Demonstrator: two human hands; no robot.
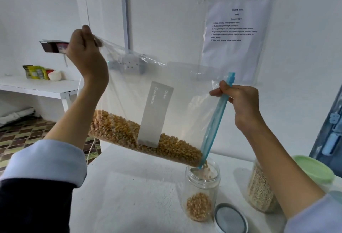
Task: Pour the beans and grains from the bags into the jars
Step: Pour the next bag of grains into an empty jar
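A large clear zip bag (pixel 187 92) with a grey label hangs tilted above the white table (pixel 129 186). Yellow corn kernels (pixel 129 132) lie along its lower edge and spill from the bottom right corner. My left hand (pixel 87 53) pinches the bag's upper left corner high up. My right hand (pixel 238 99) grips the blue zip strip (pixel 214 121) near its upper end. Under the spout stands an open clear jar (pixel 201 192) with a small heap of kernels at its bottom.
A round grey lid (pixel 230 218) lies in front of the jar. To the right stands a jar of pale grains (pixel 261 192) and a green lid (pixel 314 169). A white shelf with packets (pixel 38 72) is at the far left, and a printed sheet (pixel 235 34) hangs on the wall.
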